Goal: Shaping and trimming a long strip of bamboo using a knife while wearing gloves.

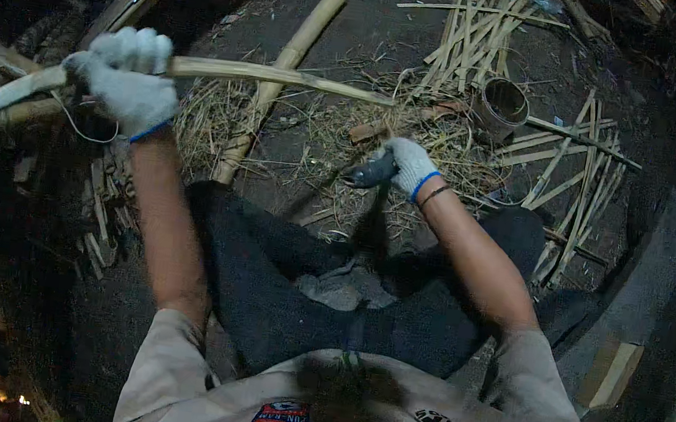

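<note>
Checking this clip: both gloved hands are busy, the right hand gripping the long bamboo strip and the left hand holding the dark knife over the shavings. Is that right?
Not quite: the hands are swapped. The head view shows the left hand gripping the long bamboo strip, and the right hand holding the dark knife over the shavings. Both hands are gloved.

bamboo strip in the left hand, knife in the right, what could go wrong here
The left hand grips the long bamboo strip raised in the air; its thin free end may flex or split. The right hand holds a dark knife just above the person's legs, so a slip could reach them.
</note>
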`<state>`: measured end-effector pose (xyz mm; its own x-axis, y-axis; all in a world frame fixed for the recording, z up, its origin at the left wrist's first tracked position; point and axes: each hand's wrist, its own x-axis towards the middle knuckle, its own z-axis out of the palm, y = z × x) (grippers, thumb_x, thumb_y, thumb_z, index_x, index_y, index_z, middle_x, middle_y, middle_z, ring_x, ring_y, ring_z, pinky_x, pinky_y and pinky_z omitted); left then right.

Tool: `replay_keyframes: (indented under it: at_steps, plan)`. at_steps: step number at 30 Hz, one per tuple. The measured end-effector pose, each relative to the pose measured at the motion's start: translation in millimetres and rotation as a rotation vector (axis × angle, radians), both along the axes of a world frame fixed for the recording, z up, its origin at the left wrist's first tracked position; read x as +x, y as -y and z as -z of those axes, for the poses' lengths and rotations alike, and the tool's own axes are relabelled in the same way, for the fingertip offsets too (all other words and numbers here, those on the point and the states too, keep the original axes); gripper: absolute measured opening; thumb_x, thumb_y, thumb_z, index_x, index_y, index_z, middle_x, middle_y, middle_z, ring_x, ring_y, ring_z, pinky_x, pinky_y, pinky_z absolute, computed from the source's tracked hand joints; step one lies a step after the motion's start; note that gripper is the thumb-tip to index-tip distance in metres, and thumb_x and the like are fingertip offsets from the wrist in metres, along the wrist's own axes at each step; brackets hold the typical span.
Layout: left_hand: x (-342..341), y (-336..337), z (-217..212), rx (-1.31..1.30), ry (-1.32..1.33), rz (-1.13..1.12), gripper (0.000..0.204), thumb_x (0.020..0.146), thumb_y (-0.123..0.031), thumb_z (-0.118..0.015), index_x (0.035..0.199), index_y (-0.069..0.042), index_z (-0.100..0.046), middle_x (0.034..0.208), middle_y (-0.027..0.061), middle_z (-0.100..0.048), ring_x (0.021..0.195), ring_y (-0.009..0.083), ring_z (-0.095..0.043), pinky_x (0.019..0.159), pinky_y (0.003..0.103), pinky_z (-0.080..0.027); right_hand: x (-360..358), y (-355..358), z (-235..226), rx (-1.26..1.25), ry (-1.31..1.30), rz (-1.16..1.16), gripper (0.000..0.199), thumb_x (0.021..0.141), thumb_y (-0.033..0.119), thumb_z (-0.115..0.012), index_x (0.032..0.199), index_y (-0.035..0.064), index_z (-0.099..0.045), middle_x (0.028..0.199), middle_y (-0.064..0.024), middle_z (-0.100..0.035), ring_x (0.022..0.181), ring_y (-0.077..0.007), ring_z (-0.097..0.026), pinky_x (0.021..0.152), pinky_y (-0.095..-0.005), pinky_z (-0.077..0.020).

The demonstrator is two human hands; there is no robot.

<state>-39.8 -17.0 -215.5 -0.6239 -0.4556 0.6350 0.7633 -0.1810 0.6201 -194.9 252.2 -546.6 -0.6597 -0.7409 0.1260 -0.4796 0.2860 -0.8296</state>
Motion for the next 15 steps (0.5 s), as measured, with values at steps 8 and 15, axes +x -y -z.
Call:
replay_keyframes:
  at_steps: [8, 15]
  plan:
    - [-23, 3, 86, -0.067, 0.068, -0.057, 0.056, 0.086, -0.065, -0.046, 0.063, -0.015, -0.033, 0.057, -0.0024, -0.026, 0.049, 0.0139, -0.025, 0.045, 0.03, -0.021, 24, 3, -36, -0.345, 1.411, 0.313, 0.016, 0.091, 0.012, -0.045, 0.08, 0.0016, -0.051, 0.067, -0.0109, -0.054, 0.061, -0.0258, -0.056, 0.061, -0.0375, -0.0506]
    - [-69, 7, 103, 0.004, 0.062, 0.108, 0.053, 0.089, -0.06, -0.044, 0.064, -0.015, -0.033, 0.057, -0.0019, -0.027, 0.049, 0.0142, -0.026, 0.047, 0.03, -0.025, -1, -32, -20, -0.346, 1.356, 0.365, 0.013, 0.091, 0.009, -0.044, 0.085, 0.0002, -0.05, 0.07, -0.0104, -0.055, 0.062, -0.0256, -0.057, 0.063, -0.0396, -0.0526]
